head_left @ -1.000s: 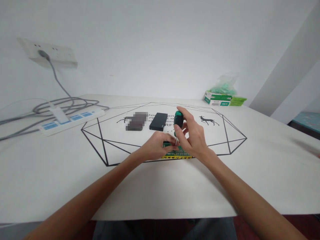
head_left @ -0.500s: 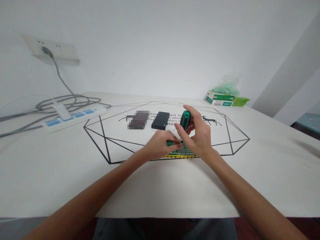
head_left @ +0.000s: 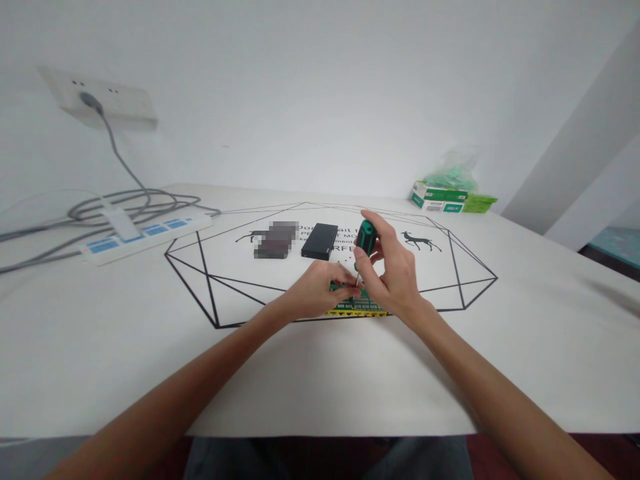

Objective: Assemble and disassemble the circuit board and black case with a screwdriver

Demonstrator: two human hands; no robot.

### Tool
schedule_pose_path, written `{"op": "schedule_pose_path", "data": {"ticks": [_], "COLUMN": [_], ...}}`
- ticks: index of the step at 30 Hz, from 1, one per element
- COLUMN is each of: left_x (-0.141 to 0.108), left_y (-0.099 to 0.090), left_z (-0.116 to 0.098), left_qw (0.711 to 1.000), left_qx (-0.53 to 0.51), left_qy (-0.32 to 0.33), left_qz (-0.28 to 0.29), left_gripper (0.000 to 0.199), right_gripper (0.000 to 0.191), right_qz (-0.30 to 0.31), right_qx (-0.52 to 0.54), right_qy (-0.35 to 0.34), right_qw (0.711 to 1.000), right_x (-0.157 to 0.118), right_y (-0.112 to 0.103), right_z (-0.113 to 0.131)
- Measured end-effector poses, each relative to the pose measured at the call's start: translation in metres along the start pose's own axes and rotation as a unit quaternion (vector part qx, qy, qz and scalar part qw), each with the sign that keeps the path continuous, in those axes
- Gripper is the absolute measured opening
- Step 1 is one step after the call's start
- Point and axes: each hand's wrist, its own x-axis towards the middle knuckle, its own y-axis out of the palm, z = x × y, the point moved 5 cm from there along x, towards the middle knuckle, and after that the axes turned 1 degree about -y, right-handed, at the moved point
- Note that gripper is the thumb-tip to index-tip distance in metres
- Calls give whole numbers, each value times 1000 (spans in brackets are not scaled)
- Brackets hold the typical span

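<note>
A green and black screwdriver (head_left: 367,239) stands nearly upright in my right hand (head_left: 395,270), its handle between thumb and fingers. Its shaft points down at a green board with a yellow front edge (head_left: 363,308) lying on the white table. My left hand (head_left: 317,288) is over the board's left part, thumb and fingers pinched together beside the screwdriver's tip. What those fingertips hold is too small or hidden to make out. Behind the hands lie a black rectangular box (head_left: 320,241) and a pixelated dark object (head_left: 276,240).
A white power strip (head_left: 145,237) with coiled grey cables (head_left: 135,200) lies at the left, below a wall socket (head_left: 100,97). Green and white boxes (head_left: 440,197) with a clear plastic bag (head_left: 455,167) stand at the back right. The table's front edge is near my forearms.
The screwdriver and my right hand have shifted slightly left, and the handle leans a little differently. My left hand stays on the board. The whole view has moved slightly.
</note>
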Motion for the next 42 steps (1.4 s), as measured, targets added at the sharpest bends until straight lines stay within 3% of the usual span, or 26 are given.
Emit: {"op": "schedule_pose_path", "data": {"ticks": [4, 10, 30, 42], "left_x": [-1, 0, 0, 1], "left_y": [1, -3, -2, -6], "left_z": [0, 1, -4, -1], "left_qw": [1000, 997, 999, 997], "left_qx": [23, 54, 33, 9], "left_qy": [0, -4, -6, -47], "left_qz": [-2, -55, -5, -63], "left_gripper": [15, 13, 18, 14], "right_gripper": [53, 54, 53, 48], "right_qz": [-3, -36, -12, -28], "right_qx": [-3, -24, 0, -25], "right_qy": [-3, 0, -10, -6], "right_qw": [1000, 999, 1000, 999], "right_x": [0, 0, 1, 3], "right_y": [0, -1, 0, -2], "right_z": [1, 1, 3, 4]}}
